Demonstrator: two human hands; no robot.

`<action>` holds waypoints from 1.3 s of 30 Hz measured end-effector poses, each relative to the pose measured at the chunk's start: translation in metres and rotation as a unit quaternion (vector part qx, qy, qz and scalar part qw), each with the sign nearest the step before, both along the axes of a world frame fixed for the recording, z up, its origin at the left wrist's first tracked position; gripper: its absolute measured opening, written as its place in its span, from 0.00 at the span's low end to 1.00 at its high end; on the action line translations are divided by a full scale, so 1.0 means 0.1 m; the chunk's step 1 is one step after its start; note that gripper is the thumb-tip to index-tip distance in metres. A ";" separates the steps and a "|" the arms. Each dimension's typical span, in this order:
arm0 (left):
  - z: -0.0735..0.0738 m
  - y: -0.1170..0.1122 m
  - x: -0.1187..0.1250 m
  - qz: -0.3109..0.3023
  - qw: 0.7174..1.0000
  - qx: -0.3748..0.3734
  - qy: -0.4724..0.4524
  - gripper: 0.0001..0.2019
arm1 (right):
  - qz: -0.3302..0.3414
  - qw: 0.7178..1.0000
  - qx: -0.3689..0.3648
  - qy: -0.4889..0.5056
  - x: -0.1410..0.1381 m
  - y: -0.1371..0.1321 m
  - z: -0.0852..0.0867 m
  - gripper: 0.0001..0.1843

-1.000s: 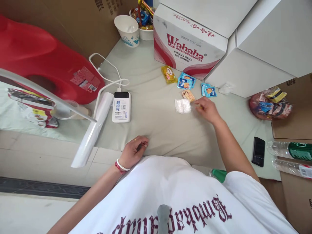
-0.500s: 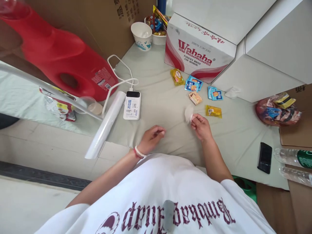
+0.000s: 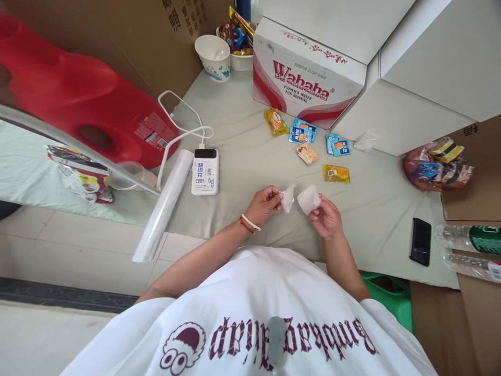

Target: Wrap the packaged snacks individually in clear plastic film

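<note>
My left hand [image 3: 266, 204] pinches a small, thin white scrap [image 3: 288, 198] between thumb and fingers. A larger whitish, translucent piece [image 3: 308, 199] is held by the fingertips of my right hand [image 3: 327, 216]. The two pieces face each other with a narrow gap between them; whether they are tissue or plastic film is unclear. Beyond the hands lie a yellow snack packet [image 3: 337, 173], a small beige patterned packet [image 3: 306, 153], blue snack packets [image 3: 302, 131], two more blue packets [image 3: 338, 145] and a gold packet [image 3: 276, 121].
A Wahaba-style water carton [image 3: 305, 78] stands at the back, beside a paper cup [image 3: 214, 57]. At left are a white power bank [image 3: 205, 172] with its cable, a clear film roll [image 3: 163, 206] and a red jug [image 3: 97, 104]. A black phone [image 3: 420, 241] lies at right.
My left hand has moved right and now grips a small white scrap. The right hand's white piece has turned and shows wider. The view has shifted slightly.
</note>
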State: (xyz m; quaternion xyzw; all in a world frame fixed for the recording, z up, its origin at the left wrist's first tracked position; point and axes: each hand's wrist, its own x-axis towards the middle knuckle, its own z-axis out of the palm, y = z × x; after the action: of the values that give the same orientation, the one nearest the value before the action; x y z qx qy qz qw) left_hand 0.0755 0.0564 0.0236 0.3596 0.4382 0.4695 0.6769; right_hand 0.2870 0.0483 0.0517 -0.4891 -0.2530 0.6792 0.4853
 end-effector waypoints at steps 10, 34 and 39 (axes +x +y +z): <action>0.11 -0.13 -0.23 0.018 0.999 0.020 0.048 0.20 | 0.006 0.919 0.155 -0.362 0.06 0.23 0.08 0.16; 0.07 -0.12 -0.45 -0.022 0.993 -0.099 -0.063 0.28 | 0.117 0.954 0.110 -0.253 0.03 -0.17 0.06 0.18; 0.13 -0.03 -0.36 -0.197 0.977 -0.072 0.028 0.27 | 0.231 0.927 0.157 -0.250 0.08 -0.05 0.19 0.17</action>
State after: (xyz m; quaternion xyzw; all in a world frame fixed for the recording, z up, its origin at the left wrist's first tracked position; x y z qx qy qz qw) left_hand 0.0393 0.0529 0.0370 0.4019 0.4105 0.2839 0.7677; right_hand 0.2952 0.0430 0.0703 -0.4883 -0.5757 0.5799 0.3064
